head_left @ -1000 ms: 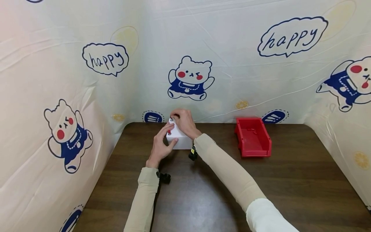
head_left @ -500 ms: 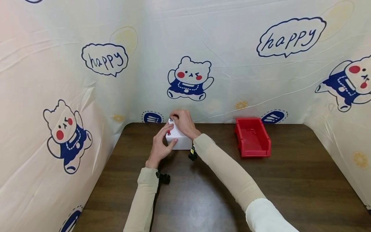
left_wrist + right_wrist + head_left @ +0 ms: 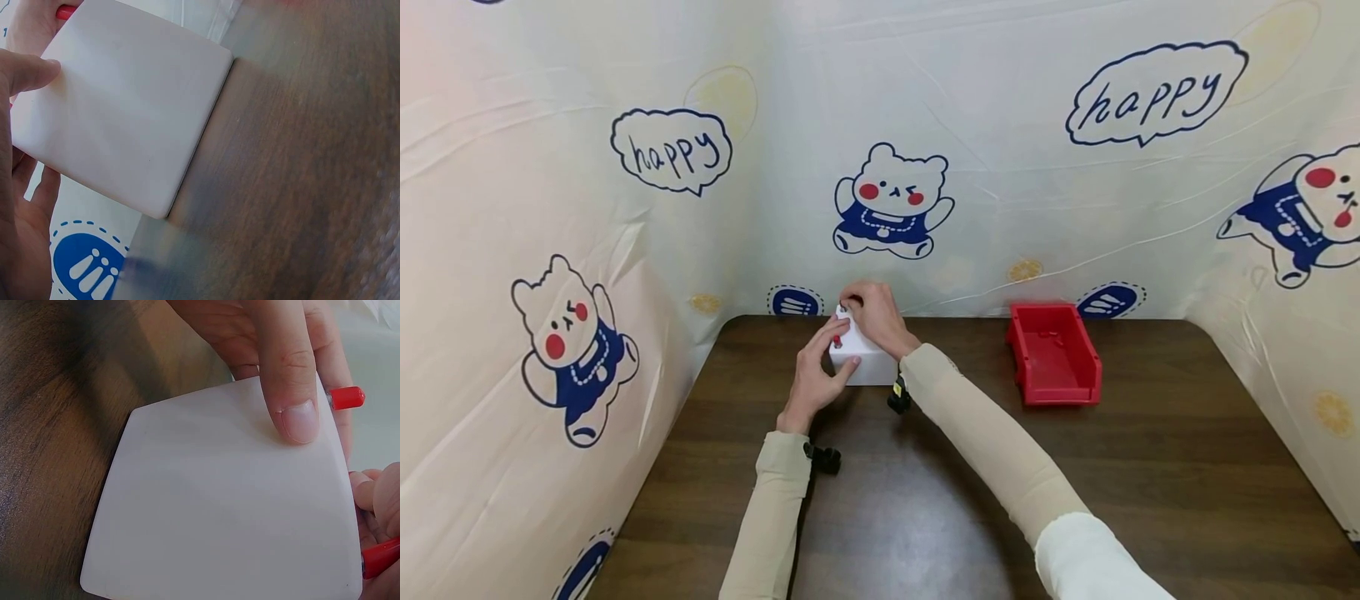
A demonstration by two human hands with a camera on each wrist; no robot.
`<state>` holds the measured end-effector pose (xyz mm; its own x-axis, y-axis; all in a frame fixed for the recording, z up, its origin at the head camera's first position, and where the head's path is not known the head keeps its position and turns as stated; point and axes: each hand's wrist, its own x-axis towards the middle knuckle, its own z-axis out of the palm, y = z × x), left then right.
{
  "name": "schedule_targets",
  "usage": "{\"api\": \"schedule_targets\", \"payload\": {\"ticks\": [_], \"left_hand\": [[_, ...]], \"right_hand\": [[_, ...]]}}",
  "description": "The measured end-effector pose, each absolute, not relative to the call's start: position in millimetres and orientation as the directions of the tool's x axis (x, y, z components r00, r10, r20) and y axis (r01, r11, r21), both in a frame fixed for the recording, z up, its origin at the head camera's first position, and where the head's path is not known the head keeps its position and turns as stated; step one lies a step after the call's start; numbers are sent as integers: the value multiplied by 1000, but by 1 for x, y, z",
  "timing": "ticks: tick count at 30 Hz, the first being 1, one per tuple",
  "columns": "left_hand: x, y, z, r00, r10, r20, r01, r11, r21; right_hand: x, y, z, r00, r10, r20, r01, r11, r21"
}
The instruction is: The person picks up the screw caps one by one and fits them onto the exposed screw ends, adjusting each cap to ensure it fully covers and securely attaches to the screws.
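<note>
A white box [image 3: 871,369] with sloped sides stands near the far edge of the table. My left hand [image 3: 814,379] grips its left side, the thumb pressed on the front face and the other fingers around the side. A red-capped lever [image 3: 348,398] sticks out of the top by these fingers. Another red-capped lever [image 3: 382,557] shows on the right, hidden under my right hand in the head view. My right hand [image 3: 876,315] reaches over the box and pinches a small dark part [image 3: 842,309] at the back of its top, mostly covered by the fingertips.
A red open-front bin [image 3: 1054,354] stands to the right on the brown wooden table [image 3: 970,500], with small red pieces inside. A printed curtain [image 3: 1000,208] hangs right behind the table's far edge and along both sides.
</note>
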<state>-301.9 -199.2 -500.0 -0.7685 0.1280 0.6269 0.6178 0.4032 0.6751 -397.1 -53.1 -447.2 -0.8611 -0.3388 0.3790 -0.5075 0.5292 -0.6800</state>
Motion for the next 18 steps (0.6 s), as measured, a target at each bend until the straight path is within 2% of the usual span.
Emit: {"api": "schedule_targets", "payload": {"ticks": [10, 18], "left_hand": [[-306, -201, -506, -780, 137, 611, 603, 430, 672], [-322, -209, -528, -789, 122, 603, 589, 433, 683]], "right_hand": [[-399, -53, -448, -863, -346, 368, -504, 546, -669], [-398, -54, -446, -859, -358, 365, -510, 548, -663]]}}
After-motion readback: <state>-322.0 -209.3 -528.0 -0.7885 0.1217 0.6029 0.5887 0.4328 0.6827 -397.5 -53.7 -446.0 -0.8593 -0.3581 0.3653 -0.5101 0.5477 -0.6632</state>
